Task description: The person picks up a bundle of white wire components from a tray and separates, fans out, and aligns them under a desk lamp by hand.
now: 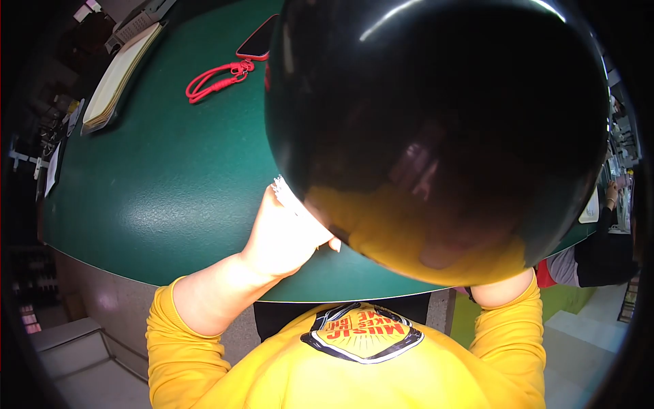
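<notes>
Yellow sweatshirt [293, 378] nearest, printed chest, sleeves pushed up. Left hand [281, 238] is raised at the lower-left side of a glossy black rounded thing [436, 102], fingers curled in, one fingertip showing underneath. Whether it grips the black shell or pinches something else: can't tell, glare washes it out. Toothed white edge [278, 187] sits right at that hand; looks like a separate small piece, identity unclear. Right forearm [503, 292] runs up behind the black thing; right hand is hidden, so its state can't be told.

Black thing is in front of the chest, over the near right part of the green worktop [170, 177]. Top is cut off by the frame. Balloon, bowl or other shell: unclear. Contact with the worktop: not visible.

Handling, my read: support from both sides, light even pressure, pads rather than nails. Surface looks slick, so it could roll or slip if one side lets go. Lowering it a bit would clear the sightline to both hands.

Farther out: phone [258, 39], partly covered by the black shell; red strap [216, 84] beside it; paper stack [121, 78] at far left. Far right, another person's hand [612, 195] and dark sleeve [602, 235]; what that hand does is too small to read.
</notes>
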A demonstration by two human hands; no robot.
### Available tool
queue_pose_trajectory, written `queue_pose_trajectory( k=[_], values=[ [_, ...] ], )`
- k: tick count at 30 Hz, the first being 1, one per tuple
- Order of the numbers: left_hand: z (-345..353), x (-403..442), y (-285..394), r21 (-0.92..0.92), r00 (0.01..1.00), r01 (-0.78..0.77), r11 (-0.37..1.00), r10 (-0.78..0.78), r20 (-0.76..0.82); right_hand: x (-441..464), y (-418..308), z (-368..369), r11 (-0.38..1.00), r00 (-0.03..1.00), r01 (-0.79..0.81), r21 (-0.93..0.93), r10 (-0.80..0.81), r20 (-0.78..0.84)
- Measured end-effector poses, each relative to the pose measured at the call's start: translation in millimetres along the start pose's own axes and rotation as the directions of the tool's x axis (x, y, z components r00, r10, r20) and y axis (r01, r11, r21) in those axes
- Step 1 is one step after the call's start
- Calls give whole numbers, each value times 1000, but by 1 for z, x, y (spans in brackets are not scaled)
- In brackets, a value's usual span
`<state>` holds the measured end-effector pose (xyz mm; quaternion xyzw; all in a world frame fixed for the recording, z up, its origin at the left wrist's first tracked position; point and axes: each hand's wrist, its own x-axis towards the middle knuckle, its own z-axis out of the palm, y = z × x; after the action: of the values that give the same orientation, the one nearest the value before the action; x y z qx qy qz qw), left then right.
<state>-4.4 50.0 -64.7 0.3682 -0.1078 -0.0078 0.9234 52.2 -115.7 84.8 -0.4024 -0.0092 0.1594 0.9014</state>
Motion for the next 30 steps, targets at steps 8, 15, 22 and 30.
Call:
queue_pose_trajectory(
  k=[8, 15, 22, 30],
  values=[
    [19, 12, 16, 327, 982, 180, 928, -151, -111, 1, 1, -1, 1000, 999, 5, -29, -4, 33],
    [39, 18, 27, 541, 969, 242, 806, -170, -180, 11, 0, 4, 998, 998, 12, -65, -8, 66],
    [41, 20, 27, 335, 963, 253, 907, -203, -179, 7, 1, 5, 994, 995, 14, -106, -3, 102],
    [49, 25, 29, 352, 949, 285, 891, -210, -235, 10, 4, 9, 990, 990, 25, -136, -6, 138]
  ],
)
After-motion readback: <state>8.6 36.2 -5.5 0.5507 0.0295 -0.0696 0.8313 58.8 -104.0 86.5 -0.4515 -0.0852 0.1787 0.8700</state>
